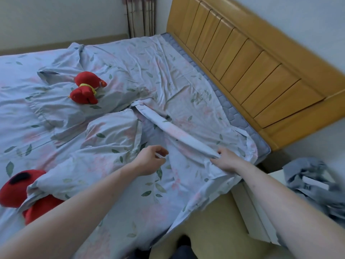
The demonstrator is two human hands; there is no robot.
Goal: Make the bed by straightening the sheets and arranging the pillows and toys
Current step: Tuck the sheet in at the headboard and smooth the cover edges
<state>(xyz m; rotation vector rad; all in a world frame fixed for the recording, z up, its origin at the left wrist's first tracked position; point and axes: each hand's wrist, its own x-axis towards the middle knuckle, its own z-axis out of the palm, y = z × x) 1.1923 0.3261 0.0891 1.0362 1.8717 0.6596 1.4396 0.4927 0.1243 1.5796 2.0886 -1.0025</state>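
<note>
Right hand [226,161] gripping sheet [186,116], left hand [151,160] pinching it

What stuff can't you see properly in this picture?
- Big red plush toy, head view: partly covered by the floral sheet and cut by the left edge.
- Left hand fingers: curled, so whether they pinch any fabric is unclear.
- Grey cloth on the bedside stand: blurred, kind unclear.
- Mattress: mostly hidden under the sheet.
</note>
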